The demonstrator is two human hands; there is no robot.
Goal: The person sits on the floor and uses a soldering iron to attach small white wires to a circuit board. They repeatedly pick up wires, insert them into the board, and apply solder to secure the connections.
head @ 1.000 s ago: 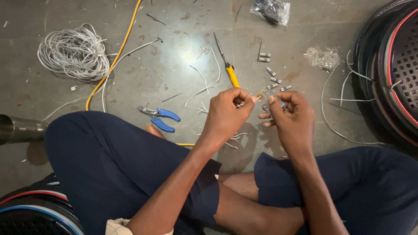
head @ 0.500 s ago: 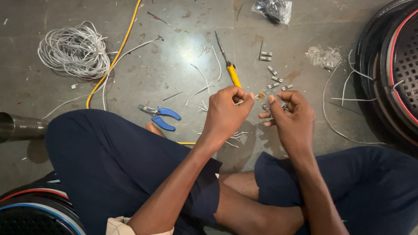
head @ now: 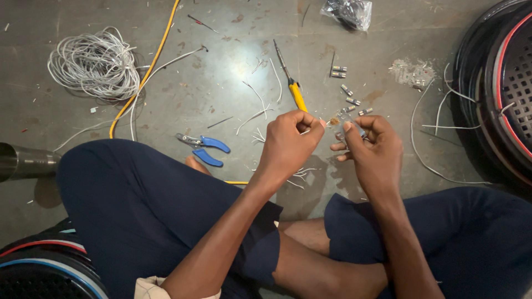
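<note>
- Down between the knees, the left hand point(head: 289, 145) is curled into a loose fist, its thumb and forefinger pinching a thin white wire point(head: 304, 131) whose end pokes toward the other hand.
- Just beside it, the right hand point(head: 372, 148) has its fingers bent around a small clear connector point(head: 349, 128), gripped at the fingertips; the piece is mostly hidden, so its exact shape cannot be told.
- Between the two hands the wire end and the connector sit nearly touching, held above the concrete floor point(head: 233, 66).
- Beyond the knuckles, a yellow-handled screwdriver point(head: 292, 88) lies on the floor, tip pointing away from the person.
- A scatter of small metal connectors point(head: 348, 91) lies just past the right hand.
- Blue-handled pliers point(head: 204, 147) rest beside the left knee, well apart from both hands.
- Farther left, a coil of white wire point(head: 94, 63) sits with a yellow cable point(head: 145, 77) running past it.
- Short white wire offcuts point(head: 256, 113) lie near the left hand.
- A black and red fan grille point(head: 507, 83) stands at the right edge.
</note>
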